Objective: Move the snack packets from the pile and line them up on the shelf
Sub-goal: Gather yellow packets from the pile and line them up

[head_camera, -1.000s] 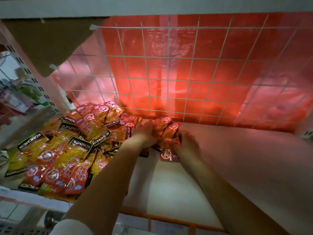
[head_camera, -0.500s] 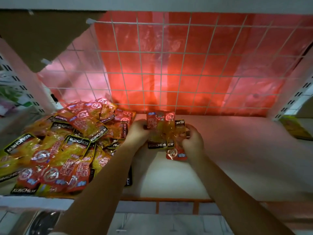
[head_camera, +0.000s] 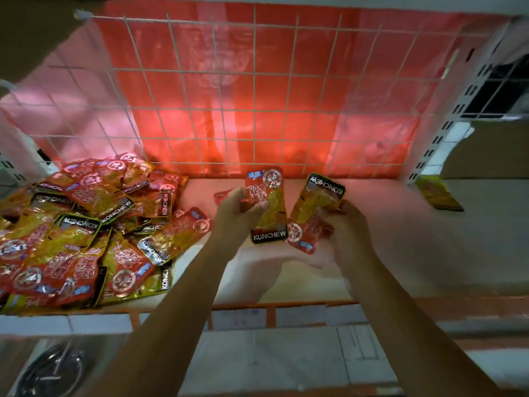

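A pile of red and yellow snack packets point(head_camera: 86, 233) covers the left part of the white shelf point(head_camera: 429, 242). My left hand point(head_camera: 234, 216) grips an upright packet point(head_camera: 267, 204) with its black label at the bottom; a second red packet peeks out behind this hand. To its right, my right hand point(head_camera: 347, 224) holds another packet point(head_camera: 317, 207), tilted, with its black label at the top. Both packets are lifted above the shelf's middle, side by side and slightly apart.
A white wire grid point(head_camera: 257, 96) with red plastic behind it closes the shelf's back. A perforated white upright point(head_camera: 446, 124) stands at the right, with a lone yellow packet point(head_camera: 438, 193) beyond it. The shelf's orange front edge point(head_camera: 286, 306) runs below my hands.
My hands have come up off the shelf and apart, splitting the bunched packets into one in each hand. The view has shifted to the right.
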`<state>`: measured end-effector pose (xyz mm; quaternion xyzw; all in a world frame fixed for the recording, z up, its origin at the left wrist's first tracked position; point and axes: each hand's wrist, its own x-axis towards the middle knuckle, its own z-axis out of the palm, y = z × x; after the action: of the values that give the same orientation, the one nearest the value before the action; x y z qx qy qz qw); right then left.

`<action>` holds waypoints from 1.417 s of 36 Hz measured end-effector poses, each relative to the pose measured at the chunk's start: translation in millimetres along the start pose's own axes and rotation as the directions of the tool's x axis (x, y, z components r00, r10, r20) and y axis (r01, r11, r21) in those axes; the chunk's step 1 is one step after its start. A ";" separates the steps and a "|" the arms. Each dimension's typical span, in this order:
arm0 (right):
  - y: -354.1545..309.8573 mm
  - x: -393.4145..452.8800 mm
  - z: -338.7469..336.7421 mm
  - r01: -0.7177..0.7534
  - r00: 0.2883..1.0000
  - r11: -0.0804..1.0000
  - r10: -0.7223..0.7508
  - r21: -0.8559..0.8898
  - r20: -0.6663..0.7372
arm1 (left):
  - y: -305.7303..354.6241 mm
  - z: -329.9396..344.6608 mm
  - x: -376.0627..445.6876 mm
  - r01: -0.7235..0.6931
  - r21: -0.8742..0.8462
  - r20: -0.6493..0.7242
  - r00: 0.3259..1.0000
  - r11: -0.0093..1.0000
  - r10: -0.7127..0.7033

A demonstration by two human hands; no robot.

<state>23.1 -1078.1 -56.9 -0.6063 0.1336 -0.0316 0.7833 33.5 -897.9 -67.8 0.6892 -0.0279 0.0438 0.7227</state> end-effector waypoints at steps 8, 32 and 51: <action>-32.3 29.6 -114.7 0.022 1.000 0.990 -0.023 0.142 0.011 | -15.9 123.8 -15.8 0.106 -0.085 -0.067 0.991 0.991 -0.112; -77.8 17.5 -330.1 -0.042 0.999 0.970 0.048 0.240 -0.021 | -11.8 360.8 -69.0 0.155 -0.292 -0.097 0.977 0.944 -0.190; -166.4 83.4 -565.7 0.447 0.895 0.426 -0.206 -0.787 0.397 | -24.2 585.7 -46.8 0.153 -0.116 -0.020 0.988 0.981 -0.156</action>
<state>-18.0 -1672.1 -41.2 -0.9274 -0.0855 -0.0393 0.3620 1.2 -1485.1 -68.1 0.6462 0.0337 -0.0040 0.7624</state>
